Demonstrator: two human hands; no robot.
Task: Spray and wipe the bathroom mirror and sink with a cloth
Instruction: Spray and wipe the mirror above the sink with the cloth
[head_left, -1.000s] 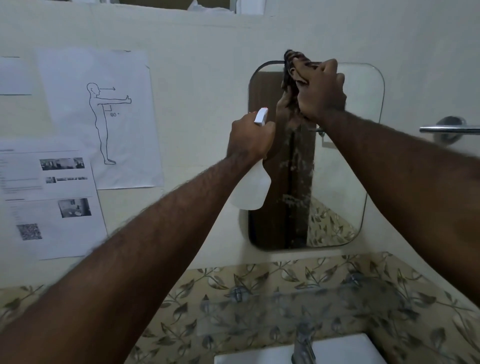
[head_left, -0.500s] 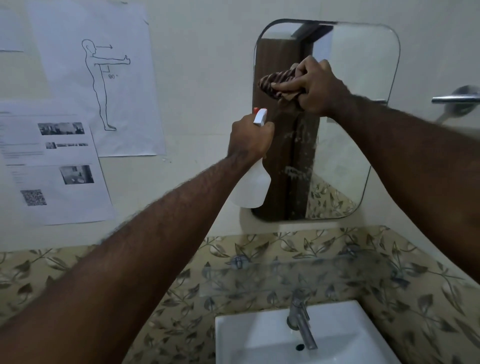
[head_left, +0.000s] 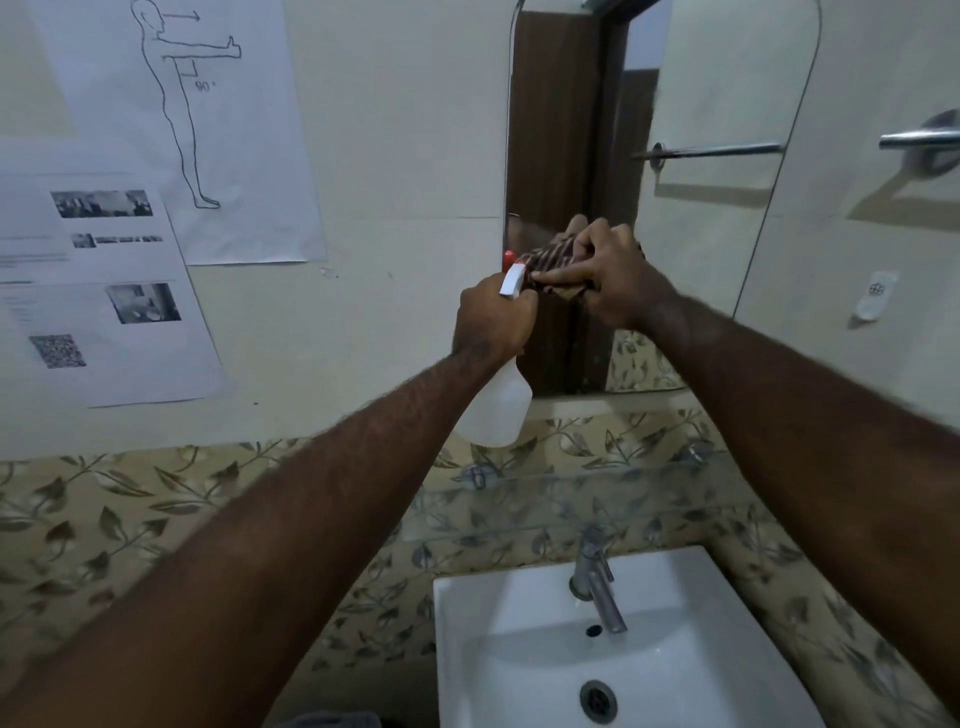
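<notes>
The mirror (head_left: 717, 93) with rounded corners hangs on the wall above the white sink (head_left: 524, 613). My right hand (head_left: 618, 280) presses a dark striped cloth (head_left: 553, 260) flat against the lower left part of the glass. My left hand (head_left: 491, 319) grips the neck of a white spray bottle (head_left: 498, 410) with a white trigger and red tip, held just left of the cloth at the mirror's left edge. The bottle's body hangs below my fist.
A chrome tap (head_left: 597, 582) stands at the back of the sink, under a glass shelf (head_left: 571, 488) on leaf-patterned tiles. Printed paper sheets (head_left: 104, 270) are stuck to the wall on the left. A chrome towel bar (head_left: 919, 137) juts out at the right.
My right hand has wiped the cloth down the mirror from its top edge to its lower part. The view has tilted down, showing more of the sink. The left hand stays holding the bottle.
</notes>
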